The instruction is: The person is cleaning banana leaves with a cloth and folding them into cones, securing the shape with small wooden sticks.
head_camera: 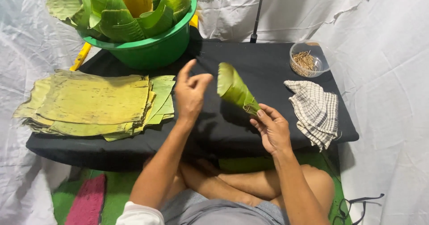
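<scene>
White sheet walls (393, 73) behind a black-draped low table (268, 60)

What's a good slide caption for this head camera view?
Right hand holds a rolled leaf cone; left hand raised beside a leaf stack.

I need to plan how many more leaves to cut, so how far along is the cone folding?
Done: the green tub is heaped with folded leaf cones. In hand: the right hand holds one leaf cone by its tip; the left hand hovers open beside it. Left: a thick stack of flat leaves waits on the black table.
</scene>
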